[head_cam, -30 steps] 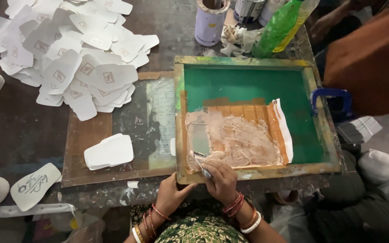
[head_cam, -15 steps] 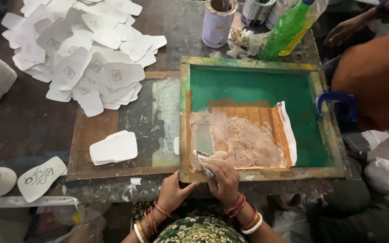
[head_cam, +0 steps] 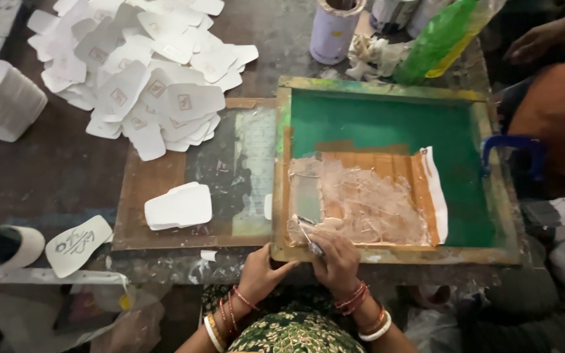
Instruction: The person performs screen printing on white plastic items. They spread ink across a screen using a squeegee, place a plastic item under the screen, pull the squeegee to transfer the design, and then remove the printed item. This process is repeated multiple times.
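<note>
Here we recorded the right hand [head_cam: 336, 260] at the near edge of the screen-printing frame [head_cam: 387, 252], its fingers closed around a small metal tool [head_cam: 309, 238] whose tip rested on the clear film [head_cam: 361, 202] in the near-left corner of the screen. The left hand [head_cam: 259, 273] sat just beside it at the frame's near-left corner, fingers curled against the wooden rim; we could not tell whether they pinched it or only pressed on it. Both wrists carried bangles.

The frame lay flat on the dark surface [head_cam: 53, 176], its green mesh [head_cam: 387, 124] filling the far half and a patch of orange tape [head_cam: 387, 163] under the wrinkled film in the near half. A strip of white paper [head_cam: 434, 193] lay along the right side of the taped patch. A blue clamp [head_cam: 514, 147] sat at the frame's right edge.

To the left of the frame, touching it, lay a brown board [head_cam: 148, 189] with a stained glass plate [head_cam: 237, 176]; a small stack of white cut cards [head_cam: 179, 206] rested on the board. A large loose heap of printed white cards [head_cam: 145, 78] covered the far-left surface. One card with dark marks [head_cam: 76, 243] lay alone near the left edge. At the far side stood a pale tub [head_cam: 333, 29], crumpled rags [head_cam: 371, 55] and a green bottle [head_cam: 436, 39]. Another person's hand [head_cam: 544, 36] showed at the far right.
</note>
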